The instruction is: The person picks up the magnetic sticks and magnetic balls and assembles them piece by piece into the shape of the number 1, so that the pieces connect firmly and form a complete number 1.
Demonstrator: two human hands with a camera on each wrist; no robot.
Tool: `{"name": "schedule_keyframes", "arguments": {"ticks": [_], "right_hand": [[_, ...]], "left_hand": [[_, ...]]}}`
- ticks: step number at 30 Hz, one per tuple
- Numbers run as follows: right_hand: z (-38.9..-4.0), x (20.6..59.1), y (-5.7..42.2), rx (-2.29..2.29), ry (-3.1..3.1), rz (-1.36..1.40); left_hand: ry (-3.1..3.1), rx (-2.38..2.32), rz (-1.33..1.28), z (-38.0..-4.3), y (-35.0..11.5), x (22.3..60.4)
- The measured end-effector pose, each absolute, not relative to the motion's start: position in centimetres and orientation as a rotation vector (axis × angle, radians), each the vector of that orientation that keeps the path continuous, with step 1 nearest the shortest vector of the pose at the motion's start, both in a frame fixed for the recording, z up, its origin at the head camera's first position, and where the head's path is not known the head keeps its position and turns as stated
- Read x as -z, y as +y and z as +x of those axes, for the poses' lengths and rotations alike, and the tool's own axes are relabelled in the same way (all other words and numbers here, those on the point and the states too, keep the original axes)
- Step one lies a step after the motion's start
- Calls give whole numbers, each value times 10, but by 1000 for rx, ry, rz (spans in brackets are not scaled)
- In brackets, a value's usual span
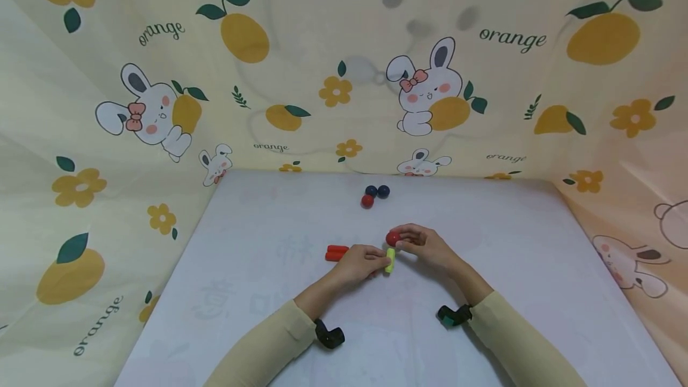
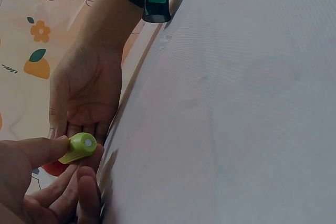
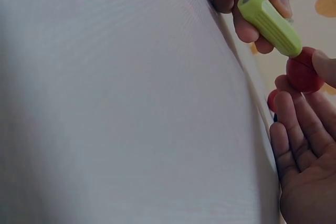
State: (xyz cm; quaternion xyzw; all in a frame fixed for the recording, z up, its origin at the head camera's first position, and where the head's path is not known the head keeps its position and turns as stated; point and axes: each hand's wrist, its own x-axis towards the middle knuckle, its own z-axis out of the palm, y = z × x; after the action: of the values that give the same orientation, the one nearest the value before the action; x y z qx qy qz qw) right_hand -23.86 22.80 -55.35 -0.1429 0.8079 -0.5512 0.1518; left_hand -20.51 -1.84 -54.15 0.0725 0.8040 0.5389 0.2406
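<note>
My left hand (image 1: 359, 264) pinches a yellow-green magnetic rod (image 3: 270, 24) between thumb and fingers; the rod has ridged sides and a small round metallic spot at its end. In my right hand (image 1: 427, 248) a red ball (image 3: 304, 71) is pinched between thumb and fingertips. The far end of the rod meets the ball in the right wrist view. From the left wrist view, the rod (image 2: 81, 146) partly covers the ball (image 2: 54, 168). Two red rods (image 1: 337, 253) lie side by side just left of my left hand, partly behind it.
Farther back on the white table (image 1: 258, 214) sit two dark blue balls (image 1: 383, 192) and another red ball (image 1: 367, 201), close together. A patterned cloth (image 1: 301, 34) hangs behind the table. Dark wrist cameras (image 1: 329, 334) are strapped near both sleeves.
</note>
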Motion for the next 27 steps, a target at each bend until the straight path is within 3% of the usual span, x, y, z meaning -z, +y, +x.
{"name": "schedule_keyframes", "arguments": {"ticks": [27], "right_hand": [[-239, 552, 224, 1575, 2258, -565]], "left_hand": [[2182, -1520, 196, -204, -19, 540]]}}
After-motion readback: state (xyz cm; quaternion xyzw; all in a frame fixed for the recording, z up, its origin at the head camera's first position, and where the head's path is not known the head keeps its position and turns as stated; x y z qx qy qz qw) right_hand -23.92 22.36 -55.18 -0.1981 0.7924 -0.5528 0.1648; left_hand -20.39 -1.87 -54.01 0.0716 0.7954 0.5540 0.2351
